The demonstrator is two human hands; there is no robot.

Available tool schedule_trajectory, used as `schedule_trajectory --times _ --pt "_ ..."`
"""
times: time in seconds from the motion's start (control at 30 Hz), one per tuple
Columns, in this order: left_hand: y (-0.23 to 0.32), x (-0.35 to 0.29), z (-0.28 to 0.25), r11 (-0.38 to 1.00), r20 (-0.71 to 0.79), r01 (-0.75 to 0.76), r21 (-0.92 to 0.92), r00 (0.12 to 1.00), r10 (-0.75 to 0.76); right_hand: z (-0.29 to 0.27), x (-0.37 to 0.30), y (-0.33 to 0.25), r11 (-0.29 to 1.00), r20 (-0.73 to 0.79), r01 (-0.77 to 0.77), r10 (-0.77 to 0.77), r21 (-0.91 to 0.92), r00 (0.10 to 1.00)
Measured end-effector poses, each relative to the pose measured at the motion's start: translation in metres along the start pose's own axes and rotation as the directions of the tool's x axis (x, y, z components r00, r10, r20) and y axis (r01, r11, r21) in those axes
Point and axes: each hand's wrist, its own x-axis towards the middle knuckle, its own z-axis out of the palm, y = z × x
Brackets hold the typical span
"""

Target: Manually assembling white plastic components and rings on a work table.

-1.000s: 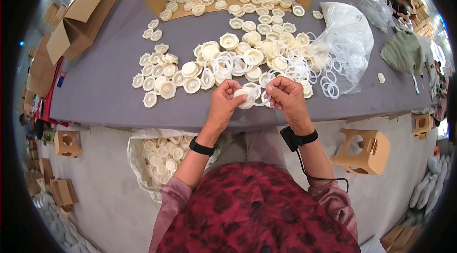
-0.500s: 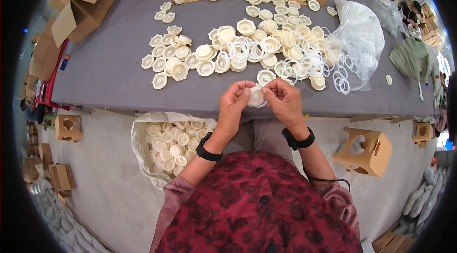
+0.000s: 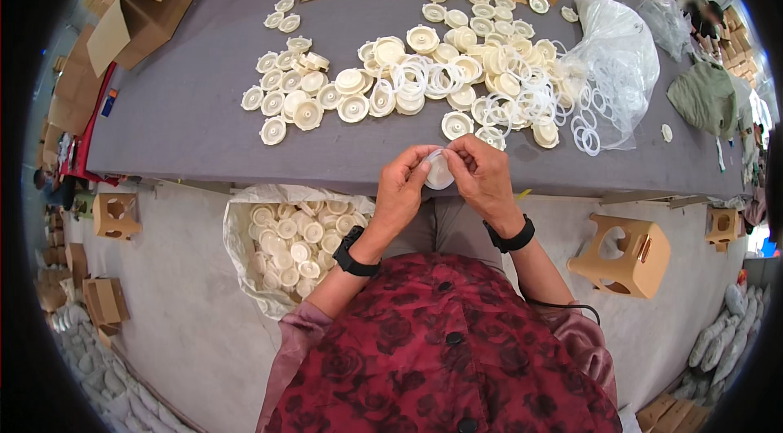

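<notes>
Pinching cream cap [image 3: 439, 173], left hand [image 3: 402, 191], right hand [image 3: 483, 178], mostly hidden

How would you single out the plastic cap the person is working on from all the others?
Start at the grey table, come to its near edge, between the left hand and right hand. The cream round cap there is the only one held in fingers, not lying in the heap.
</notes>
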Motion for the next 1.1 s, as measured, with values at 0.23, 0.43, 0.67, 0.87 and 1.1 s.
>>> schedule_trajectory --times 0.23,0.43,0.67,0.87,1.1 --pt "0.005 0.001 -0.007 0.966 0.027 0.123 -0.226 0.992 -0.119 -0.003 0.001 0.01 0.967 0.077 -0.199 0.189 0.158 0.979" --pt "0.006 -0.003 -0.011 0.864 0.015 0.242 -0.442 0.965 -0.263 -0.019 0.004 0.014 0.797 0.357 -0.468 0.341 0.381 0.87" --pt "-0.01 -0.004 -0.007 0.81 -0.056 0.214 -0.547 0.955 -0.291 -0.008 -0.008 0.019 0.746 0.292 -0.467 0.367 0.475 0.883" --pt "-0.016 -0.005 -0.003 0.761 -0.071 0.198 -0.618 0.95 -0.304 0.003 -0.019 0.022 0.728 0.22 -0.437 0.38 0.528 0.899" --pt "-0.014 -0.005 0.007 0.73 -0.063 0.168 -0.663 0.959 -0.278 0.002 -0.018 0.02 0.832 0.122 -0.354 0.335 0.427 0.934"
